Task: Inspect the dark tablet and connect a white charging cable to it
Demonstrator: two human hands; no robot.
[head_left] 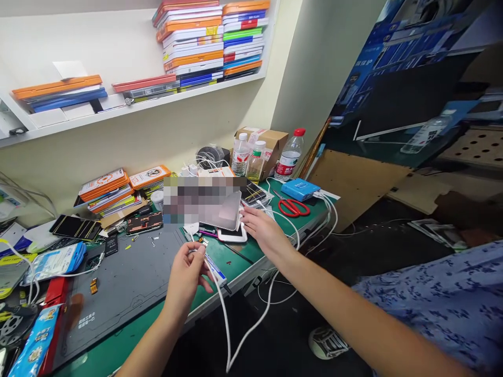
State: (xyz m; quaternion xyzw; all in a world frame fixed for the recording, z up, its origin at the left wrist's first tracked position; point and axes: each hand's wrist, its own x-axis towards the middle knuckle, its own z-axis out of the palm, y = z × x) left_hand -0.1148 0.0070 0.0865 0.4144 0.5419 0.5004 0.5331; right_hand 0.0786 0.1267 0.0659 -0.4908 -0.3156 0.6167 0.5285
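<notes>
My left hand (189, 269) pinches a white charging cable (222, 301) close to its plug (205, 242). The cable hangs in a loop below the bench edge. With my right hand (261, 228) I grip the right edge of a tablet (226, 212), which is tilted up with its glossy face toward me. Its left part is blurred out. Beneath it, a white-framed device (232, 235) lies on the green bench. Under my left hand is a blue-and-white tube (215, 268) with a dark tip, near the bench edge.
A grey work mat (129, 267) with small parts covers the left. Red scissors (294, 207), a blue box (301, 189) with white cables and several bottles (290, 157) stand on the right. Stacked boxes (192, 47) fill the shelf above. A person in a patterned garment (440, 293) is at right.
</notes>
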